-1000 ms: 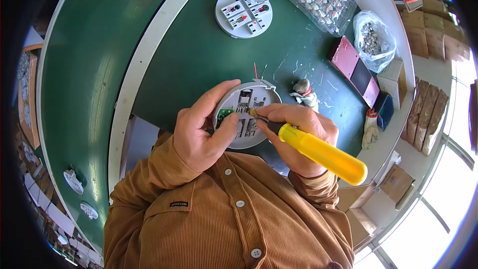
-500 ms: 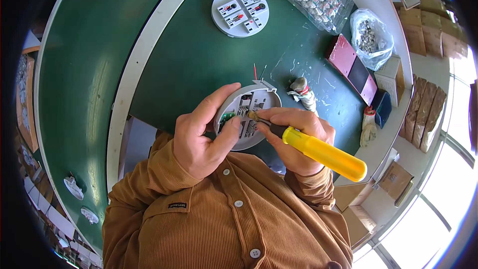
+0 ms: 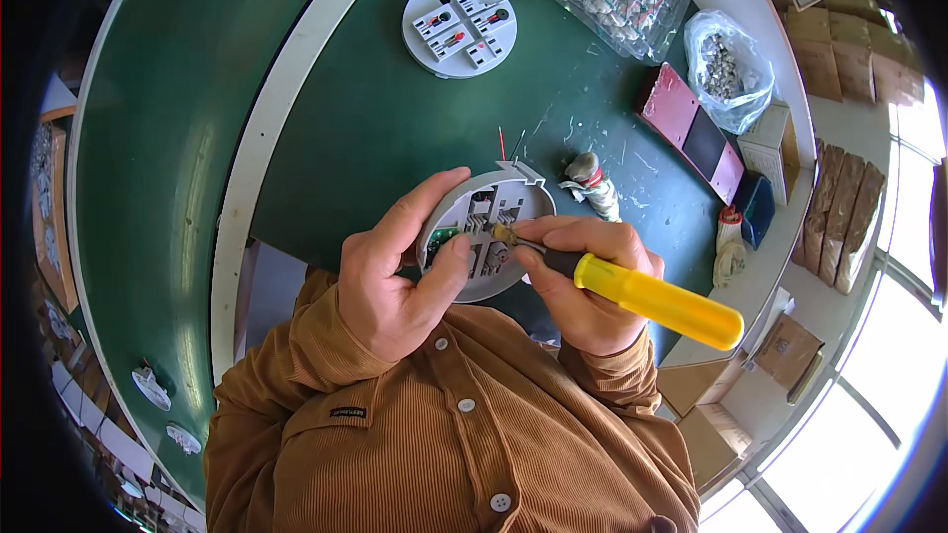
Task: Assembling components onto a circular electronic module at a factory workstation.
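My left hand (image 3: 403,271) is clamped on the round grey housing (image 3: 483,239), fingers round its outer wall and thumb at the green circuit board (image 3: 441,236); the housing sits between my two hands. My right hand (image 3: 592,239) is closed on the yellow-handled screwdriver (image 3: 660,302), pinching it near the shaft, its working end inside the housing. I'd judge the housing light and stiff, a bit slick at the wall, so the rim is the place to grip; the inner fittings and the red wire (image 3: 502,144), poking out beyond my left fingertips, look fragile. Compared with half a second ago, the screwdriver's handle reaches farther out to the right of my right hand, while both grips remain much the same.
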The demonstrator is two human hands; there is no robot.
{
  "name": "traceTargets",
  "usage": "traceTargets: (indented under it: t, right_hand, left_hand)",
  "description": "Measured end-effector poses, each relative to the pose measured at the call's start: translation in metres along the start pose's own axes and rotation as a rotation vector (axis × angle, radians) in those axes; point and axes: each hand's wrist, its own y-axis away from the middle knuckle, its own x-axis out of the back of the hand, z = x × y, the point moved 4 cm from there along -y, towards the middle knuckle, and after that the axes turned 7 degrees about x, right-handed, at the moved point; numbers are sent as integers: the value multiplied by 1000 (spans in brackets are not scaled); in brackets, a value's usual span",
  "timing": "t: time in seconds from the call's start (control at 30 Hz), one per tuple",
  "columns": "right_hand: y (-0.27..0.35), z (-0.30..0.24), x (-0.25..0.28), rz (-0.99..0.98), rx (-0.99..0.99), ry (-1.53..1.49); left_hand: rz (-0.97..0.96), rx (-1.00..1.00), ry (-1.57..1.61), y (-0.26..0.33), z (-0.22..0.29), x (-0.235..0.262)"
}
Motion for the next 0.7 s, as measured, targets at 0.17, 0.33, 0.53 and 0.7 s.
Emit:
traceTargets:
  t: [0.17,0.33,0.53,0.7]
  right_hand:
    - [2,4,1,79,-63,-118]
    - [1,2,2,33,-32,-5]
    - [11,15,2,153,-176,-301]
    - [13,17,4,214,-386,-476]
  left_hand:
    - [-45,46,-2,-1,2,1]
    - [-62,35,-32,-2,3,0]
    - [-44,-15,-23,-4,3,-2]
    - [-37,-24,-9,-4,3,-1]
